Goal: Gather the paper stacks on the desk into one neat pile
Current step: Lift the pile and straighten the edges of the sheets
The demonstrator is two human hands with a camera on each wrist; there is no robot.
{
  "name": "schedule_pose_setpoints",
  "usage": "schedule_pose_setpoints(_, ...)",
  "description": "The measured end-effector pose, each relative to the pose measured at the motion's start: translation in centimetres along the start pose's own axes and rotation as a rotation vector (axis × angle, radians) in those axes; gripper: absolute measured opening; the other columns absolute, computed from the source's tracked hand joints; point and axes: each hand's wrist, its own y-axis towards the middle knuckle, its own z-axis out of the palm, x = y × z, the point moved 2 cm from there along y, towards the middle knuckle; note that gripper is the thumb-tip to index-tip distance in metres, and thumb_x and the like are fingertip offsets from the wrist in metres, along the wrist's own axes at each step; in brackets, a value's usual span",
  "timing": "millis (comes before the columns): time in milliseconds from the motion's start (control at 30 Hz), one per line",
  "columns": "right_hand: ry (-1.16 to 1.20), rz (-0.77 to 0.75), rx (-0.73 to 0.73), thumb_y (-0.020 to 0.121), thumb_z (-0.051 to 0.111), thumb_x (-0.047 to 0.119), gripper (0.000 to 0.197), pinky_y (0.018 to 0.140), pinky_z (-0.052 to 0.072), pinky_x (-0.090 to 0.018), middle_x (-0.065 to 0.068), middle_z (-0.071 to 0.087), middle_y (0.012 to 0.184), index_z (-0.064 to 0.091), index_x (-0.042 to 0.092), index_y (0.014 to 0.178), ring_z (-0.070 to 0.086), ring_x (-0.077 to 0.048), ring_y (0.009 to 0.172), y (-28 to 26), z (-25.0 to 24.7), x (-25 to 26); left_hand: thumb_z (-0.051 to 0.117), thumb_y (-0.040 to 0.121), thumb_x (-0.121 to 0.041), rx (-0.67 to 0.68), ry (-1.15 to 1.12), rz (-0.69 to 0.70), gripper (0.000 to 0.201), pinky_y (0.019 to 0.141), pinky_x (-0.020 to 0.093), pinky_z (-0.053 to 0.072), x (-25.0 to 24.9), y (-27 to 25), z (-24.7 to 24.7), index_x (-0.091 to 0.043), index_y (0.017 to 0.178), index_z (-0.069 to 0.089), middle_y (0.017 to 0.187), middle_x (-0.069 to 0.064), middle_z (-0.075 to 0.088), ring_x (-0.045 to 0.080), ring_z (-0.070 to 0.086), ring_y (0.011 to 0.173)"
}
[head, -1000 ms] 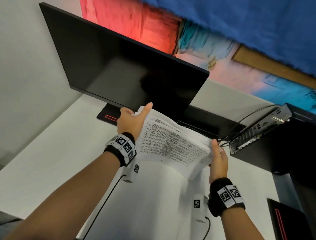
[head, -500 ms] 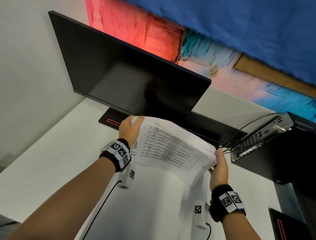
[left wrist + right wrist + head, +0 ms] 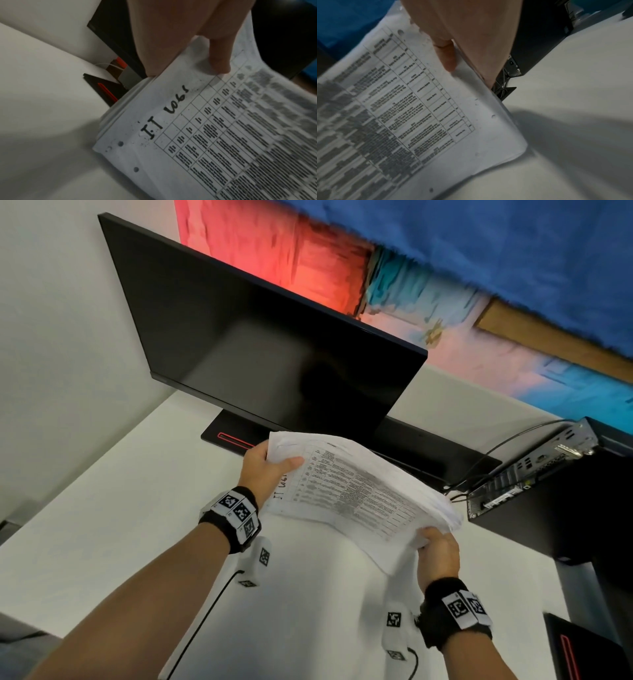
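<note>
A thick stack of printed paper [image 3: 352, 491], its top sheet a table with handwriting at one edge, hangs tilted above the white desk [image 3: 102, 525] in front of the monitor. My left hand [image 3: 265, 469] grips its left edge, thumb on top and fingers underneath. My right hand [image 3: 436, 549] grips the right edge the same way. In the left wrist view the paper stack [image 3: 205, 135] shows punched holes, and my left hand [image 3: 188, 54] pinches it. In the right wrist view my right hand [image 3: 458, 54] pinches the paper stack [image 3: 419, 115], its sheets fanned at the edge.
A black monitor [image 3: 274, 347] stands just behind the stack on a black base with a red stripe [image 3: 233, 438]. At the right sits a black computer case [image 3: 548, 491] with cables [image 3: 496, 453]. Another black device [image 3: 579, 648] lies at the lower right edge.
The stack has tipped from nearly upright toward flatter and lower. My left thumb has come down onto the top sheet, and my right hand has shifted to the stack's lower right corner.
</note>
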Motion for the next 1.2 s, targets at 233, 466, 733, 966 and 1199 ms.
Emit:
schedule_pose_setpoints(233,-0.206,-0.174,0.091,0.075,0.060,0.001,0.054,0.097,0.048,-0.040,-0.007,0.068,0.119,0.062,0.017,0.127,0.062,-0.025,0.112,-0.4,0.4,-0.4,0.090,0.066,-0.010,0.048,0.056,-0.002,0.056,0.082,0.030,0.058,0.1,0.8,-1.6,-0.016,0.116,0.066,0.107,0.001,0.075,0.014,0.071,0.098)
schedule_pose_setpoints(466,-0.145,-0.118,0.055,0.079,0.062,-0.006,0.047,0.086,0.044,-0.034,-0.012,0.067,0.110,0.059,0.006,0.125,0.061,-0.035,0.109,-1.0,1.7,0.4,0.082,0.079,-0.022,-0.009,-0.046,-0.070,0.016,0.066,0.025,0.059,-0.2,0.3,-0.1,-0.015,0.090,0.073,0.081,-0.003,0.079,0.010,0.075,0.075)
schedule_pose_setpoints(733,-0.001,-0.233,0.123,0.079,0.069,0.049,0.048,0.088,0.047,-0.029,0.005,0.065,0.114,0.058,0.028,0.121,0.061,-0.009,0.104,-1.5,1.1,1.5,0.065,0.091,-0.037,-0.157,-0.040,-0.007,0.032,0.071,0.034,0.050,-2.2,2.0,-0.4,-0.007,0.080,0.064,0.074,0.011,0.063,0.020,0.061,0.068)
schedule_pose_setpoints(966,0.060,-0.161,0.028,0.100,0.047,0.034,0.016,0.074,0.039,-0.022,0.011,0.058,0.093,0.053,0.024,0.112,0.053,0.000,0.082,-1.4,2.6,3.4,0.063,0.090,-0.044,-0.133,-0.030,-0.023,0.039,0.065,0.029,0.054,-2.3,2.0,0.6,-0.005,0.088,0.064,0.076,0.006,0.064,0.017,0.063,0.067)
schedule_pose_setpoints(1199,0.093,-0.106,0.013,0.086,0.043,0.071,0.067,0.074,0.044,-0.027,-0.001,0.067,0.120,0.059,0.022,0.129,0.063,-0.016,0.106,-1.1,2.2,3.0,0.056,0.095,-0.041,-0.147,-0.056,-0.064,0.034,0.067,0.026,0.046,-2.0,2.2,0.3,-0.014,0.116,0.051,0.090,-0.003,0.059,0.013,0.060,0.076)
